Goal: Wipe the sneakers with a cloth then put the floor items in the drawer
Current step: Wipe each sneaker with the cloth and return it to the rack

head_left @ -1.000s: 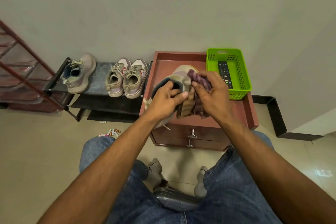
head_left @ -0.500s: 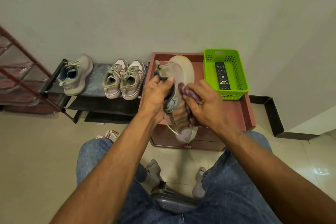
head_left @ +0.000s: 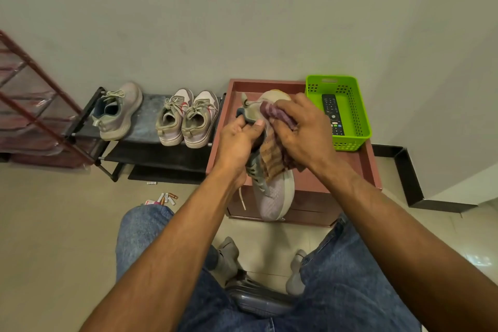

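Sneaker (head_left: 275,197) overhangs drawer unit's (head_left: 358,170) front edge, cloth (head_left: 275,159) pressed on.

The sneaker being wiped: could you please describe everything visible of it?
The sneaker is pale grey mesh with a cream sole, darker lacing and a loose white lace end. It is held above the reddish cabinet, toe toward the person. The left hand grips its collar; the right hand presses a striped cloth against its side.

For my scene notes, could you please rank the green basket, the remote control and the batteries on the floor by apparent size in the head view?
1. green basket
2. remote control
3. batteries, each far smaller
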